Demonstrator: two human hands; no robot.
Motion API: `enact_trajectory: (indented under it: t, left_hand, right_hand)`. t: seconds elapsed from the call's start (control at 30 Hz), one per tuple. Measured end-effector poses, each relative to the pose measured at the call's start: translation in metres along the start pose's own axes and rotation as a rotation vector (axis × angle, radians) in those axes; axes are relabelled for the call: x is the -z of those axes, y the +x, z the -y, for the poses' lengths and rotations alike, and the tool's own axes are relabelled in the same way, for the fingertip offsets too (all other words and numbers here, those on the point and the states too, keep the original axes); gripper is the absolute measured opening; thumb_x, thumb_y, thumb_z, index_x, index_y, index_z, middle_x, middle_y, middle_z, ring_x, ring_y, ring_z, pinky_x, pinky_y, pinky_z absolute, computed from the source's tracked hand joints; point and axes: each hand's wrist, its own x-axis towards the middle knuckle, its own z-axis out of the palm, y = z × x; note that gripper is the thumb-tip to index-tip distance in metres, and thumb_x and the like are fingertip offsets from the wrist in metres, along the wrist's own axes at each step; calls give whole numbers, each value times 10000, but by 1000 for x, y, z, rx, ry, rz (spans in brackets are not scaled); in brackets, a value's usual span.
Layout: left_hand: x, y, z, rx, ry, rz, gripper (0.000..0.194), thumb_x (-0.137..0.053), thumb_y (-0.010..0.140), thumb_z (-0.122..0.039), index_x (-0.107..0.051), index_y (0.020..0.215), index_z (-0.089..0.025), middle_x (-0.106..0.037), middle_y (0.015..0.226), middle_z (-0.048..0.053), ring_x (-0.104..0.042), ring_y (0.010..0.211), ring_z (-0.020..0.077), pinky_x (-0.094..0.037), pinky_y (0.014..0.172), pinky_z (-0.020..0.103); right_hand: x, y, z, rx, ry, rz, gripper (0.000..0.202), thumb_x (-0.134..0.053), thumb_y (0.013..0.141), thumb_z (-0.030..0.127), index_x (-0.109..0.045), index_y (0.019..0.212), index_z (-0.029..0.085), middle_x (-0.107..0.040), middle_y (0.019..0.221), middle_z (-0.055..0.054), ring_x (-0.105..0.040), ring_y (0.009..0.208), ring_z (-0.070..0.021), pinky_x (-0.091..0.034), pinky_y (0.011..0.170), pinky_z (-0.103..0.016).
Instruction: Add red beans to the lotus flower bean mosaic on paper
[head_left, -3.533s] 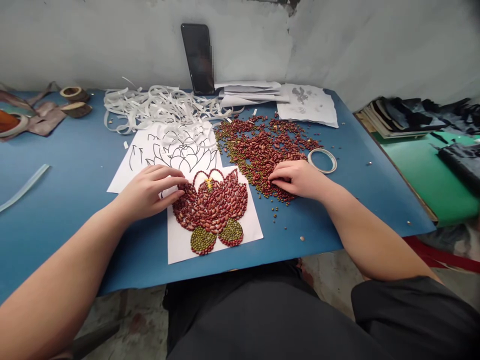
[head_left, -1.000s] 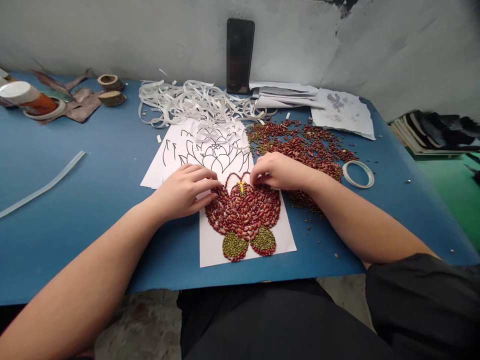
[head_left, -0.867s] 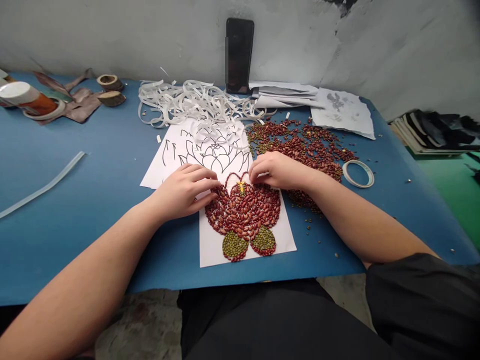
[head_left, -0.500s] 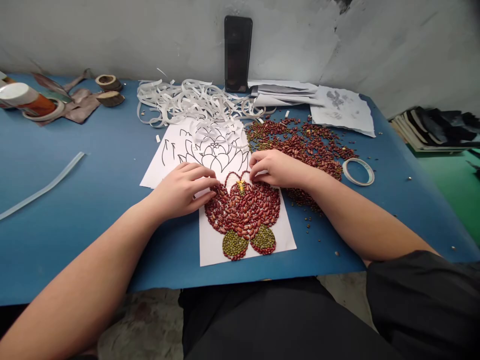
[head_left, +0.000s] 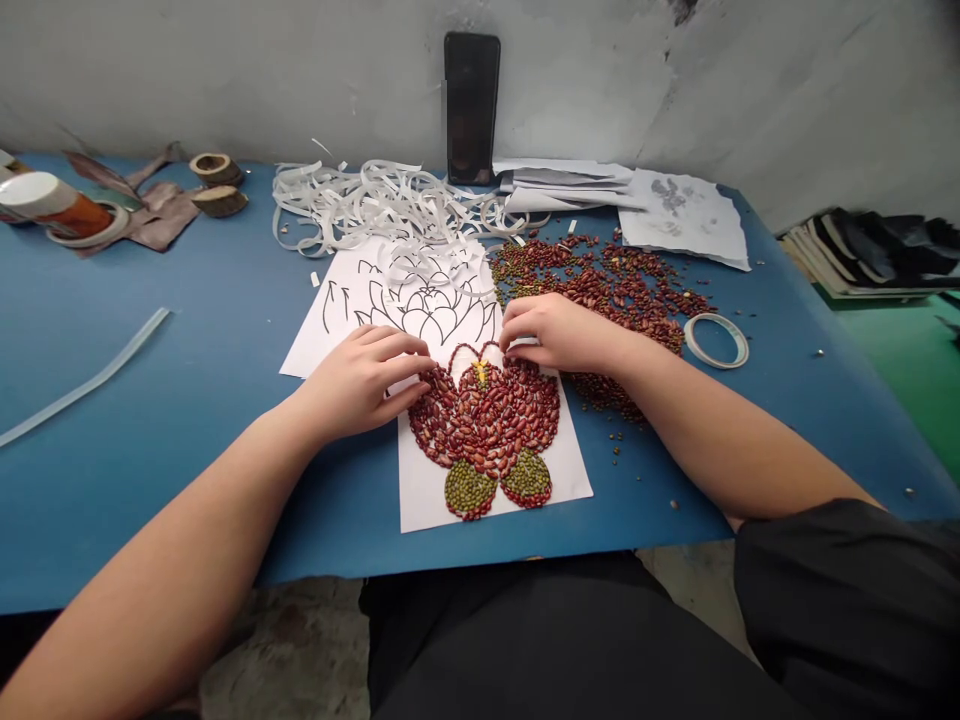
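A white sheet [head_left: 427,505] bears a flower shape of red beans [head_left: 495,425], with two rounded patches of green beans [head_left: 470,488] below and a small yellow piece at its upper middle. My left hand [head_left: 367,380] rests at the upper left edge of the bean shape, fingers apart and curved, holding nothing visible. At the upper right edge, my right hand [head_left: 551,335] has its fingertips bent down close together on the beans; what they hold, if anything, is hidden. Beyond the hands lies a sheet with a black line drawing [head_left: 435,315].
Loose red and green beans [head_left: 630,290] lie at the right, beside a tape roll [head_left: 716,341]. Curled paper strips [head_left: 375,200], folded papers [head_left: 570,185] and an upright phone [head_left: 472,110] are along the wall. A glue bottle [head_left: 56,200] stands far left.
My right hand has shifted very slightly upward at the top of the bean shape. My left hand stays in place.
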Motion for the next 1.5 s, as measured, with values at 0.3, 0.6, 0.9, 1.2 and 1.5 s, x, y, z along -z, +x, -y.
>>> enact_trajectory:
  t: [0.3, 0.6, 0.9, 1.2, 1.5]
  left_hand:
    - [0, -1, 2, 36, -9, 34, 291, -525, 1098, -355, -774, 1159, -217, -797, 1164, 104, -730, 1022, 272, -548, 881, 429]
    - [2, -1, 5, 59, -23, 39, 286, -558, 1072, -351, -797, 1140, -212, -800, 1145, 113, -732, 1008, 282, -575, 885, 450]
    - [3, 0, 5, 50, -12, 37, 296, -538, 1083, -360, -786, 1146, -212, -804, 1140, 110, -731, 997, 274, -570, 872, 440]
    - [1, -1, 4, 45, -24, 16, 264, -557, 1073, -336, -785, 1142, -223, -798, 1143, 102, -718, 1000, 266, -544, 881, 416]
    - [-1, -2, 4, 78, -28, 46, 292, -533, 1079, -374, -786, 1147, -244, -799, 1162, 96, -716, 1022, 266, -545, 897, 421]
  right_hand:
    - [67, -35, -32, -459, -203, 21, 293, -618, 980, 365, -848, 1136, 271, -822, 1129, -84, -753, 1016, -294, -573, 963, -461]
    - [43, -25, -50, -322, -217, 56, 138, -757, 867, 259, -832, 980, 233, -809, 961, -68, -732, 871, -248, -567, 826, -412]
    - [24, -17, -54, -246, -216, -75, 112, -708, 896, 172, -796, 955, 208, -747, 939, -77, -675, 842, -226, -549, 846, -420]
    - [19, -16, -42, -136, -124, -31, 125, -697, 898, 180, -805, 955, 209, -737, 1041, -83, -684, 957, -231, -544, 945, -412]
    - [12, -13, -36, -88, -181, -48, 213, -570, 919, 159, -780, 916, 191, -768, 995, -104, -680, 909, -229, -525, 891, -385]
